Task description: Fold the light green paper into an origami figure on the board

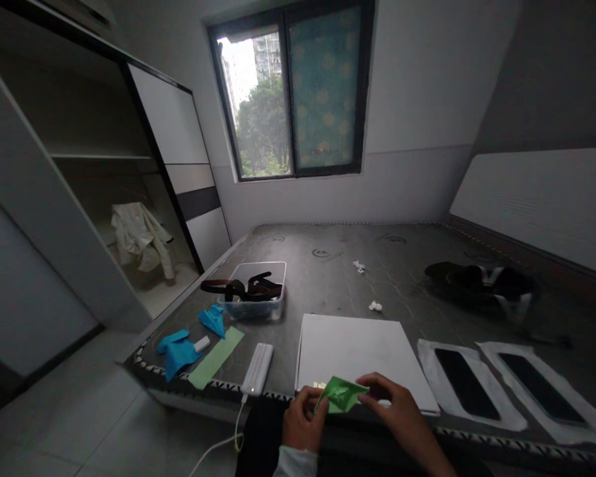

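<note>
A piece of folded green paper (pixel 342 395) is held between my two hands, above the near edge of a flat white box (pixel 352 348). My left hand (pixel 304 419) pinches its left end. At its right corner, the thumb and fingers of my right hand (pixel 395 404) close on the paper. Creases show across the green sheet. To the left of the box lies a white power bank (pixel 258 370) with a white cable. A light green paper strip (pixel 216 358) rests beyond it, next to blue folded paper pieces (pixel 179 354).
A clear plastic box (pixel 255 308) holding dark straps stands at the left of the mattress (pixel 322 265). Two dark phone-like slabs (pixel 467 384) lie on white sheets at the right. Behind them is a black bag (pixel 477 285). Crumpled white scraps (pixel 375 306) lie farther back.
</note>
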`<state>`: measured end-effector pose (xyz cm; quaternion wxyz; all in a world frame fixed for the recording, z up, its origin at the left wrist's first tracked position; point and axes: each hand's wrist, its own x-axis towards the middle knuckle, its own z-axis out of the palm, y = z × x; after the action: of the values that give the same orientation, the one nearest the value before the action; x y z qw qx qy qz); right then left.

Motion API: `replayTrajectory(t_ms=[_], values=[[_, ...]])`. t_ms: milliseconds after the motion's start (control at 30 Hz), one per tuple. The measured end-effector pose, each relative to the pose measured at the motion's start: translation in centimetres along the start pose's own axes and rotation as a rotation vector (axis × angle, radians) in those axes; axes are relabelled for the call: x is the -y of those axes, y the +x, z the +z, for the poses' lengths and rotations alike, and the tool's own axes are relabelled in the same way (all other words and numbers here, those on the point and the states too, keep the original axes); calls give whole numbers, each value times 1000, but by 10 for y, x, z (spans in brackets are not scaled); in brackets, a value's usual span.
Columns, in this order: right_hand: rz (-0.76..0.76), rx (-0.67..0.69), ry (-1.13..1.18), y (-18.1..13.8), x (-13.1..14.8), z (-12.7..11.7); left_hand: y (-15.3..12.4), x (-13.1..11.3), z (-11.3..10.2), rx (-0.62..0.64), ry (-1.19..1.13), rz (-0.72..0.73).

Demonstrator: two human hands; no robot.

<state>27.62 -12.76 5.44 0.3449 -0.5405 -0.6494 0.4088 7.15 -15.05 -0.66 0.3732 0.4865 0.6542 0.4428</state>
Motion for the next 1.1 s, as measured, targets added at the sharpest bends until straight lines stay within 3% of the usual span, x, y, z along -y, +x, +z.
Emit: replayTrajectory(t_ms=[233,633,867,1100], values=[[9,-15,4,2,-2,-4,-3,-1,4,51,-98,127],[63,-108,-5,8,-19,-7,-6,-10,11,97,-136,-52],[110,-122,9,13,-24,-5,-5,-6,20,130,-143,-56],[95,-146,44,16,-29,-4,-3,2,26,49,-70,-56]])
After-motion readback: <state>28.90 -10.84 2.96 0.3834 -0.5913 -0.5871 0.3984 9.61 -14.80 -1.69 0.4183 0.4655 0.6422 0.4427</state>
